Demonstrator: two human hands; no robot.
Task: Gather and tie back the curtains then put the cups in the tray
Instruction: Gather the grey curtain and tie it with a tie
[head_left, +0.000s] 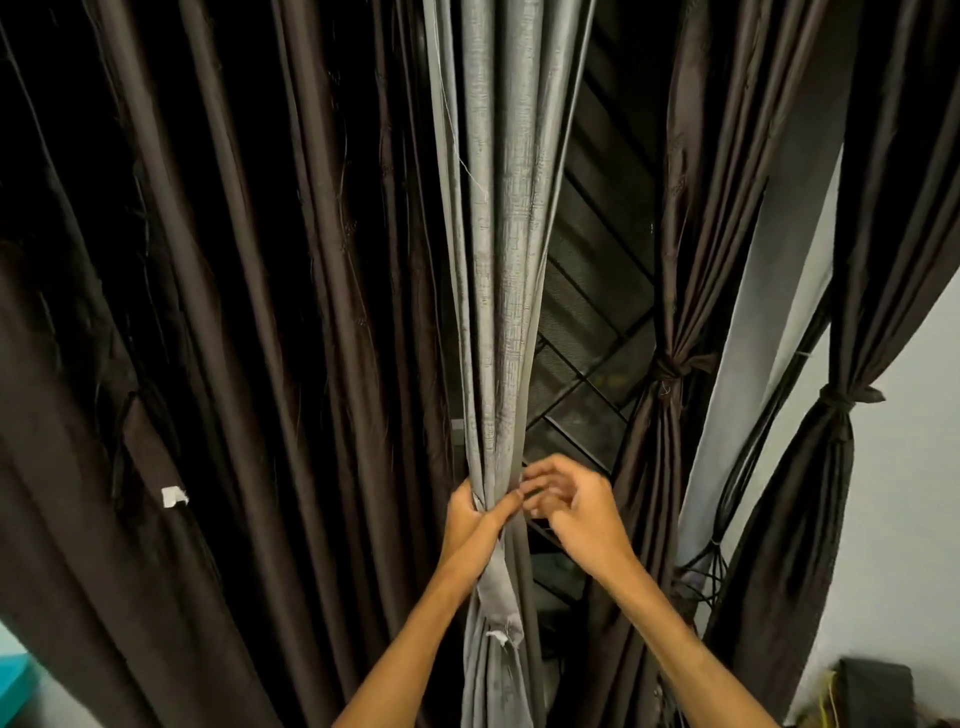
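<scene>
Backdrop: dark brown satin curtains (234, 312) hanging in long folds, with a black diagonal window grille (592, 291) showing through the gap at centre. White wall (909, 519) at far right.

Grey woven curtain (498, 260) hangs mid-frame, gathered into a narrow bundle in front of the grille. Left hand (475, 519) grips the bundle at its pinched waist, fingers wrapped round the cloth. Right hand (582, 514) just beside it, fingers curled and touching the bundle's right edge; cannot tell whether it holds anything.

Right of the grille, two brown curtain panels (665, 374) are each knotted at mid-height.
</scene>
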